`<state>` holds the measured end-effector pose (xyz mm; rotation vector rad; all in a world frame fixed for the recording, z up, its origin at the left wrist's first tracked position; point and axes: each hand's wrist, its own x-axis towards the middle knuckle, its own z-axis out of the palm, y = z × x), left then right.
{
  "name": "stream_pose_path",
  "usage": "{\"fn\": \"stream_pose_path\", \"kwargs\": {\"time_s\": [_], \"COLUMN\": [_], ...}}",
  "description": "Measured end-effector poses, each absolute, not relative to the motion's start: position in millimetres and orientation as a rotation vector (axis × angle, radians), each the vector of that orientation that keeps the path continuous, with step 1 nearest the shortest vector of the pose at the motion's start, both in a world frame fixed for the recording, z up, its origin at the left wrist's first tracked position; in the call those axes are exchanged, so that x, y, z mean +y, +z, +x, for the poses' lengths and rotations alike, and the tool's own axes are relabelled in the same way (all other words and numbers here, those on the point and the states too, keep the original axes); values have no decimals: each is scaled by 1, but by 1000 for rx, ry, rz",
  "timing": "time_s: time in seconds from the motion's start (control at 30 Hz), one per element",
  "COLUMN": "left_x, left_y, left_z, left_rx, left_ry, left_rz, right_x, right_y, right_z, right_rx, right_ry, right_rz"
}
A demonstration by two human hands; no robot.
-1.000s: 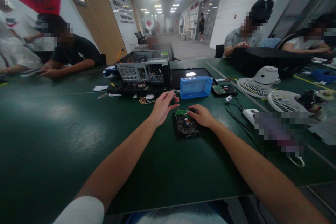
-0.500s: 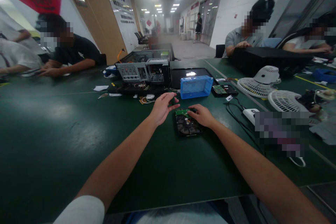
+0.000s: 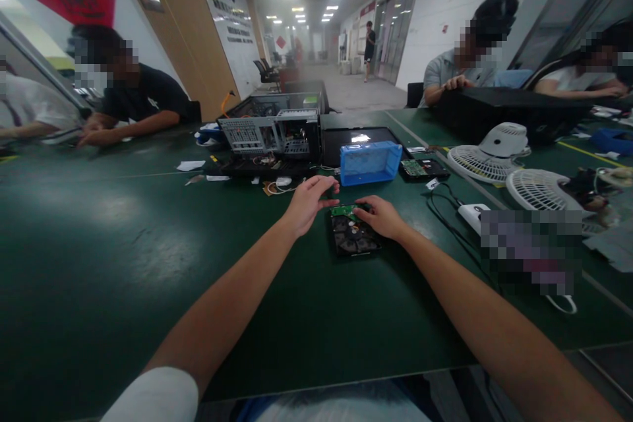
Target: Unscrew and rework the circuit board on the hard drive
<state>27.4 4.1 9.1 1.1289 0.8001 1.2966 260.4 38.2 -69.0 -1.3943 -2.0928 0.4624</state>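
Note:
A hard drive lies on the green table before me, its green circuit board at the far end and its dark body toward me. My right hand grips its far right edge, thumb resting on the board. Just beyond the drive's far left corner, my left hand hovers with fingers stretched and thumb apart. I cannot make out anything held between them. Behind both hands a blue plastic bin stands on its side, opening toward me.
An opened computer case stands at the back left, by a dark flat panel. Another drive with a circuit board lies right of the bin. White fan parts and a power strip with cables are farther right. Several people sit around.
My left fingers have shifted very slightly. My right hand and the hard drive stay in place. In the background, a standing person has moved a little to the left.

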Motion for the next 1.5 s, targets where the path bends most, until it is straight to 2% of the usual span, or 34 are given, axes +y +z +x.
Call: {"fn": "stream_pose_path", "kwargs": {"time_s": [0.47,0.87,1.27,1.5], "left_x": [5,2,11,9], "left_y": [10,12,8,8], "left_z": [26,29,24,26], "left_rx": [809,889,841,852], "left_ry": [1350,1345,1412,1402], "left_rz": [986,1115,920,1027], "right_x": [37,38,37,37], "right_y": [-69,-70,-68,-68], "right_z": [260,261,260,260], "right_rx": [-2094,-2085,-2095,-2088], "right_ry": [452,467,450,465], "right_rz": [-1395,-1391,-1389,-1393]}}
